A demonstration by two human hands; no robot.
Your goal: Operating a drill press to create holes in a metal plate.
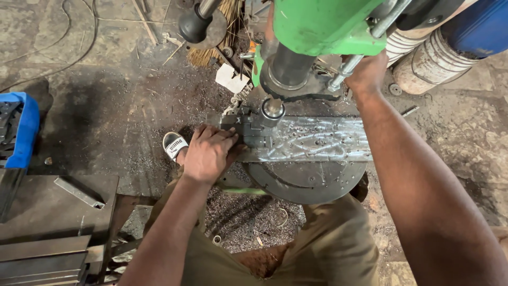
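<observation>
My left hand point(209, 152) presses down on a small dark metal workpiece point(248, 130) lying on a flat steel plate point(317, 142) over the round drill-press table point(307, 182). The chuck point(273, 109) of the green drill press point(323, 24) hangs just above the workpiece. My right hand point(366, 74) reaches up and grips the feed handle rod point(344, 71) at the machine's right side. A black-knobbed handle point(193, 25) sticks out at the upper left.
Metal shavings cover the oily floor. A blue crate point(24, 130) stands at the left edge, stacked steel bars point(47, 233) lie at the lower left, a white sandal point(173, 144) shows beside my left hand, and drums point(439, 53) stand at the upper right.
</observation>
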